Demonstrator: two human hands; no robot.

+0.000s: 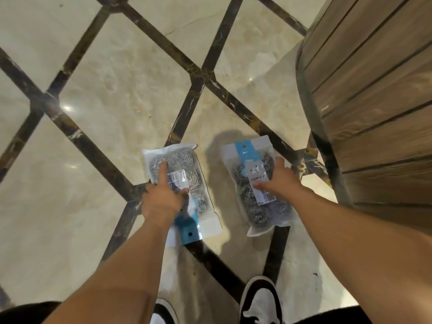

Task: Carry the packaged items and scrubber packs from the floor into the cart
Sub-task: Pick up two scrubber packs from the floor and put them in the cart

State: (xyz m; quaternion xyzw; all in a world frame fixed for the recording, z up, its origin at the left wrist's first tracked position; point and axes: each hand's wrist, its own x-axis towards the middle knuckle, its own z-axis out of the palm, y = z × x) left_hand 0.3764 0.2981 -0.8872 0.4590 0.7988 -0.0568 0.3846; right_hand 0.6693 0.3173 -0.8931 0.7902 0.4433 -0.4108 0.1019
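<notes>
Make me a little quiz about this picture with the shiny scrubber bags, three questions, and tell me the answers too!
1. True or false: each hand grips its own scrubber pack.
2. On which pack does the blue header point toward the person's shoes? A) left B) right
3. What stands at the right edge?

Key
1. True: left hand on the left pack, right hand on the right pack.
2. A.
3. A wooden slatted structure on the tiled floor.

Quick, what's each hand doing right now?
Left hand: grip closed on the clear steel-wool scrubber pack with its blue end near the person.
Right hand: grip closed on the clear scrubber pack with its blue end away.
</notes>
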